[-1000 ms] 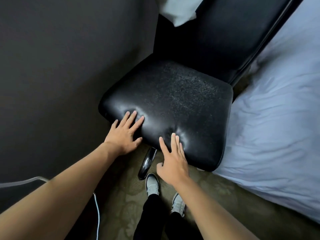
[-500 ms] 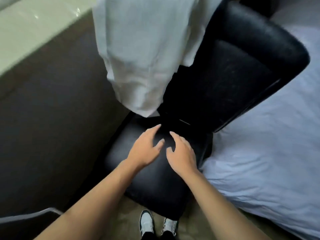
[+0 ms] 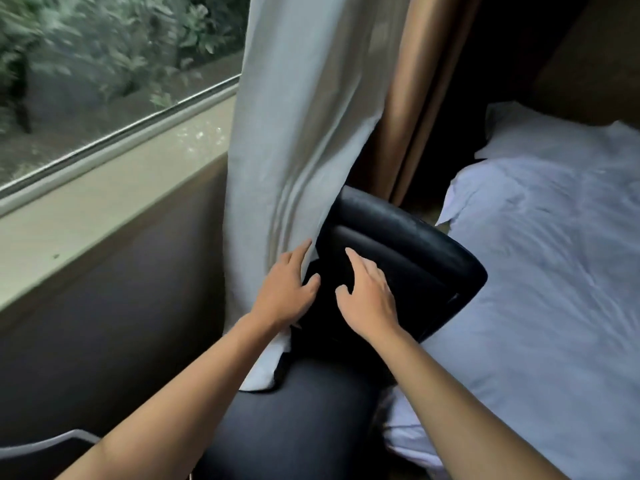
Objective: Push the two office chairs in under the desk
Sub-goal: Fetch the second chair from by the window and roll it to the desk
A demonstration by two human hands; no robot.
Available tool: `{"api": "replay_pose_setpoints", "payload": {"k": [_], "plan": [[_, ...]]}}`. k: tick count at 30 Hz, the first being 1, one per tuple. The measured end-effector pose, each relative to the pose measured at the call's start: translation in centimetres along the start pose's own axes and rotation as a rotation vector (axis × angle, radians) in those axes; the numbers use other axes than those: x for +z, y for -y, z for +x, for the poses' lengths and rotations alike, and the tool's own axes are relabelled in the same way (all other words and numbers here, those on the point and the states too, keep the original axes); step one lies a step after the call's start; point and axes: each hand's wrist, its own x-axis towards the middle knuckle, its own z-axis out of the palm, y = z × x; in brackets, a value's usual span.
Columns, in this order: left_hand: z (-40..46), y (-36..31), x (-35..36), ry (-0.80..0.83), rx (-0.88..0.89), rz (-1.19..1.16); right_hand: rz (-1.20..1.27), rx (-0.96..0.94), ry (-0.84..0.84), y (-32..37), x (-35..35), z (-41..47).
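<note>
Hands reaching toward a black chair by the window

While a black office chair (image 3: 398, 271) stands between the window wall and a bed (image 3: 540, 271), both bare hands reach to its backrest. Left hand (image 3: 284, 292) lies on the edge of a pale curtain (image 3: 301, 133) draped over the chair, fingers straight and spread. Right hand (image 3: 370, 299) has loosely spread fingers at the backrest, gripping nothing. A window (image 3: 104, 64) shows greenery outside.
</note>
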Motion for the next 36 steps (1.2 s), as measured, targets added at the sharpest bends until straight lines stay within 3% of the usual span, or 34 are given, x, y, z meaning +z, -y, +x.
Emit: {"api": "replay_pose_setpoints", "payload": {"k": [3, 8, 12, 15, 22, 27, 28, 30, 32, 34, 36], "plan": [[1.9, -2.1, -0.3, -0.065, -0.025, 0.091, -0.005, -0.082, -0.033, 0.0, -2.3, 2.2], [5.8, -4.8, 1.2, -0.162, -0.217, 0.224, -0.065, -0.281, -0.023, -0.7, -5.3, 6.0], [9.3, -5.6, 3.5, -0.199, -0.361, 0.234, -0.128, -0.493, -0.023, -1.9, -7.8, 9.7], [11.7, -5.5, 4.4, -0.26, -0.463, 0.193, -0.257, -0.534, -0.086, -3.2, -9.3, 12.3], [15.5, -4.0, 0.6, -0.38, -0.619, 0.471, -0.351, -0.556, 0.315, -5.9, -9.3, 15.1], [19.6, -6.2, -1.9, -0.584, -0.596, 0.339, -0.291, -0.577, 0.275, -6.7, -9.0, 14.6], [20.6, -6.7, -1.7, -0.549, -0.519, 0.273, -0.273, -0.586, 0.258, -6.8, -8.9, 14.6], [22.0, -8.5, 0.1, -0.285, -0.349, 0.218, -0.256, -0.583, 0.23, -6.8, -9.0, 14.5], [22.3, -9.7, 2.4, -0.02, -0.293, 0.426, -0.266, -0.576, 0.222, -6.8, -9.4, 14.8], [21.2, -10.0, 3.7, 0.075, -0.297, 0.622, -0.266, -0.574, 0.241, -7.2, -9.6, 14.7], [20.1, -9.5, 3.5, 0.051, -0.288, 0.656, -0.243, -0.572, 0.254, -7.4, -9.8, 14.4]]}}
